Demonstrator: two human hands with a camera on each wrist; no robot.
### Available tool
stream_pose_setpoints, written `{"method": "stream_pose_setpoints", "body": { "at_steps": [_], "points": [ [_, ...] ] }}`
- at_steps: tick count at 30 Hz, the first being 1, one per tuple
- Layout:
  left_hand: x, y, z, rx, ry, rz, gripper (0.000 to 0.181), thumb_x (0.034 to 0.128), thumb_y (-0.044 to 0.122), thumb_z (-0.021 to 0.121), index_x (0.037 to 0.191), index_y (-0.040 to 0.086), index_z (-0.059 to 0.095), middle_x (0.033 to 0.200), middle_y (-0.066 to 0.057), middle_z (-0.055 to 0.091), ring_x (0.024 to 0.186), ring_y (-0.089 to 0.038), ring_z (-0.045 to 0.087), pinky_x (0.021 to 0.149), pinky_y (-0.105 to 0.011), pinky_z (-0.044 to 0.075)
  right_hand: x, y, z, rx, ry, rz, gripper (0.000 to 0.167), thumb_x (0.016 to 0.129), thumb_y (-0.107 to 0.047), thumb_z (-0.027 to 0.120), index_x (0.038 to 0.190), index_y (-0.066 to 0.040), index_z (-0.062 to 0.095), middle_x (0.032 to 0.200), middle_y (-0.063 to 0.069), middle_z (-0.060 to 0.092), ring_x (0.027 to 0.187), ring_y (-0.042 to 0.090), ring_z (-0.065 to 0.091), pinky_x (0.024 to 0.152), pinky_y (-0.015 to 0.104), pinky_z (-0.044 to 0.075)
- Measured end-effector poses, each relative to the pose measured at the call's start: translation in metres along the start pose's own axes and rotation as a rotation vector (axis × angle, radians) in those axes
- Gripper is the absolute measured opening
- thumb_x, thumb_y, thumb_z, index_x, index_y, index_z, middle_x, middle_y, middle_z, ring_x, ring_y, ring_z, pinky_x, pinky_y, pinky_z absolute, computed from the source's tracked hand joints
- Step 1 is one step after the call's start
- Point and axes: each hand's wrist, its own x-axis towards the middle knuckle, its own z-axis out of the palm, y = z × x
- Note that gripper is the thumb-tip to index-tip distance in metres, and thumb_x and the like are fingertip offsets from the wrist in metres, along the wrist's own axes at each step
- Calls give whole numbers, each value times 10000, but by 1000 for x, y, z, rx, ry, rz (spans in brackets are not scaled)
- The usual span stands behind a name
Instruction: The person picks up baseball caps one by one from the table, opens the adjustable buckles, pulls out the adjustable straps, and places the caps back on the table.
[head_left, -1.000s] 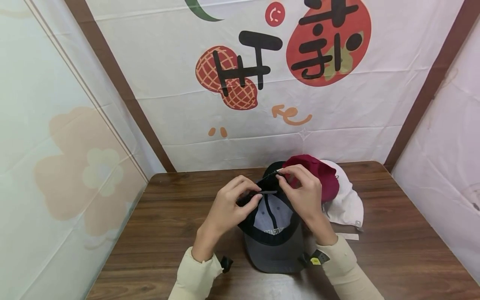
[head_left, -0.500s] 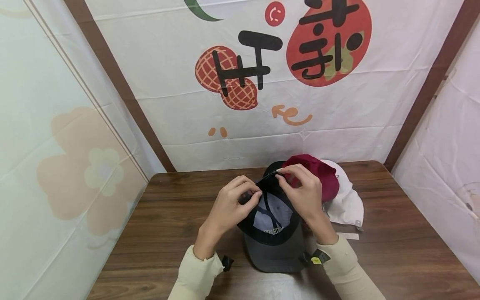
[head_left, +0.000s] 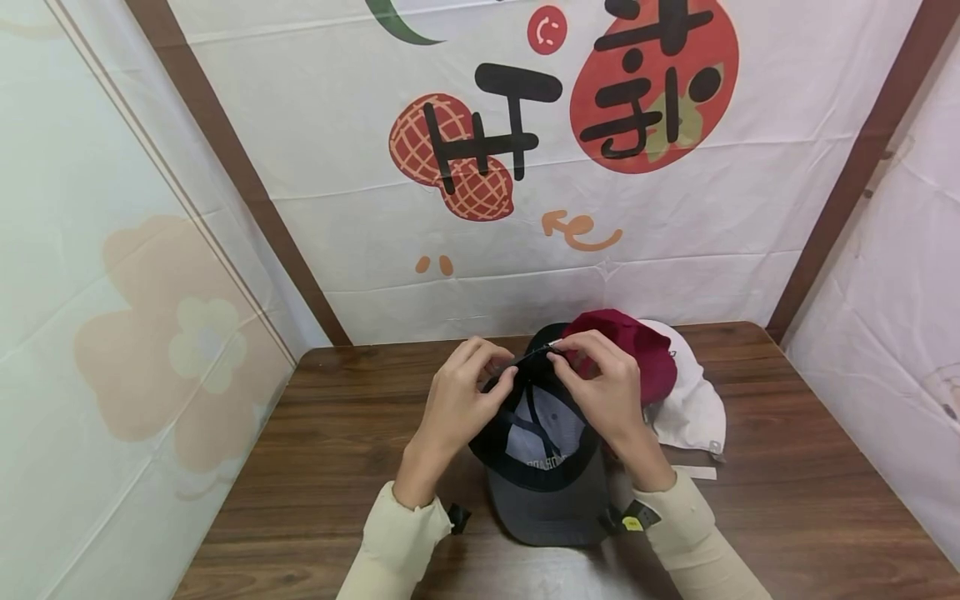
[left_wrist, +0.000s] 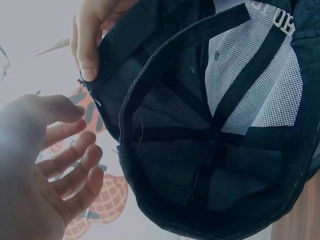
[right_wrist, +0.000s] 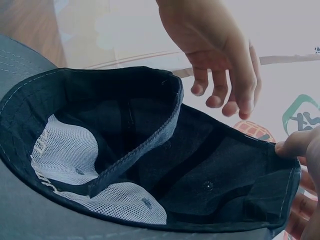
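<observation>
A dark grey baseball cap lies upturned in front of me, brim towards me, its inside lined with white mesh at the front. My right hand pinches the rear edge of the cap between thumb and fingers. Close to that edge on the left is my left hand. In the left wrist view the left hand has its fingers loosely bent, apart from the cap and holding nothing. A loose back strap droops into the cap's hollow, its end free.
Behind the cap lie a maroon cap, a white cap and a black one, partly covered. A white strip lies right on the wooden table. Printed cloth walls surround the table.
My left hand has let go of the strap, which dropped from level into the cap's hollow. That hand then rose slightly and its fingers parted. The right hand keeps its pinch.
</observation>
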Motion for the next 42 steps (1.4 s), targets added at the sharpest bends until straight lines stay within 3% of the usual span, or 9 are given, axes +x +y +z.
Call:
{"method": "stream_pose_setpoints", "body": {
  "at_steps": [8,12,21,25,30,35,42],
  "points": [
    [1,-4,4,48,-52,-75,194,951,135,806,1125,70,751,1041,-76,681,945,-195,652,793,-354,624,-2,-3,1,41,-15,0,191,851,-10,868,1006,-105,811,948,69,774,740,175,665,598,167,494],
    [1,-5,5,50,-60,-80,210,945,132,814,1135,79,744,1060,-95,685,964,-208,653,794,-389,627,-2,-4,1,64,-30,-2,199,849,-2,868,1011,-105,812,956,63,776,736,157,670,603,156,503],
    [1,-6,6,93,-79,-80,154,942,138,819,1086,135,765,1002,-16,684,900,-173,635,740,-314,567,-3,-6,1,89,-46,-11,205,848,4,866,1011,-108,810,976,62,781,744,139,685,591,175,513],
    [1,-6,6,77,-68,-60,68,966,93,774,1018,135,777,954,-5,676,803,-178,626,679,-295,523,-4,-6,1,91,-53,-5,216,841,10,870,1012,-107,808,986,63,783,750,136,684,602,168,520],
    [1,-8,5,23,-34,-38,82,973,26,739,1006,96,766,948,-30,665,737,-150,627,656,-264,538,-5,-7,1,82,-83,-9,217,844,3,868,1016,-113,803,990,50,775,733,129,657,622,166,531],
    [3,-12,4,-31,7,-56,91,959,-16,731,999,63,755,935,-60,660,759,-143,646,658,-260,577,-7,-7,1,56,-121,-21,211,850,-18,868,1023,-121,804,1003,40,779,714,131,641,618,213,545],
    [5,-14,1,-37,49,-74,92,961,-19,727,1000,61,753,946,-73,670,795,-156,660,667,-273,589,-11,-4,1,21,-145,-24,219,844,-39,875,1032,-124,802,985,39,783,672,132,618,606,211,529]
  ]
}}
